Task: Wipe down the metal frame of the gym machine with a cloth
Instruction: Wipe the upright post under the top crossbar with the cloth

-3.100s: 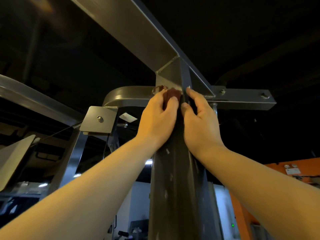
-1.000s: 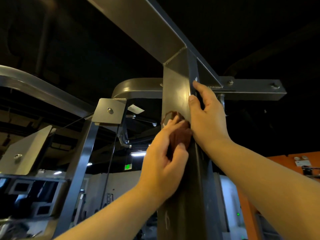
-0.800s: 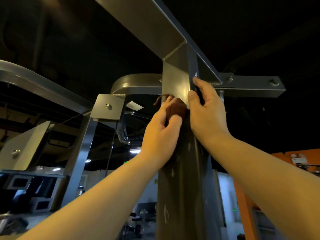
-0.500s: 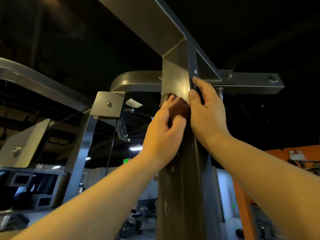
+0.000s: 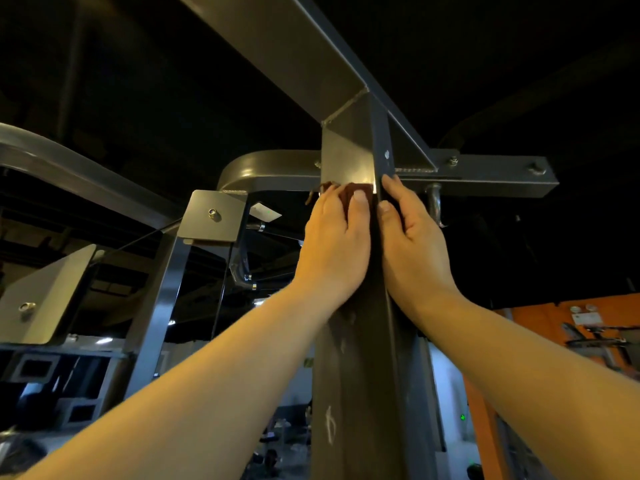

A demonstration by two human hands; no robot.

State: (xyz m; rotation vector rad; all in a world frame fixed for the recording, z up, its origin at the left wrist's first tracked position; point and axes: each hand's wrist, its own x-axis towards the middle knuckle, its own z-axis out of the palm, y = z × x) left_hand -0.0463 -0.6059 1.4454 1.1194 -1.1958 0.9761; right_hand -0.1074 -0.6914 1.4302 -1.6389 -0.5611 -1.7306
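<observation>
Head view: left hand [image 5: 332, 244] pinched the brown cloth [image 5: 349, 194] between thumb and curled fingers, pressed on the front face of the upright post [image 5: 360, 375] just below the welded joint [image 5: 344, 105]. Right hand [image 5: 412, 244] lay flat on the post's right side, fingers straight and together. Judged partway: pale smears [image 5: 330, 424] lower on the post and the overhead beam [image 5: 294, 46] likely remained.

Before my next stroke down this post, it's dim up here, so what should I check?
1. Cloth held in left hand, pressed on upright post: ok.
2. Right hand flat on post's right side, bracing: ok.
3. Cloth sits just under the welded joint: ok.
4. Post face below clean: not ok, pale marks show.
5. Cloth damp enough: cannot tell.
</observation>
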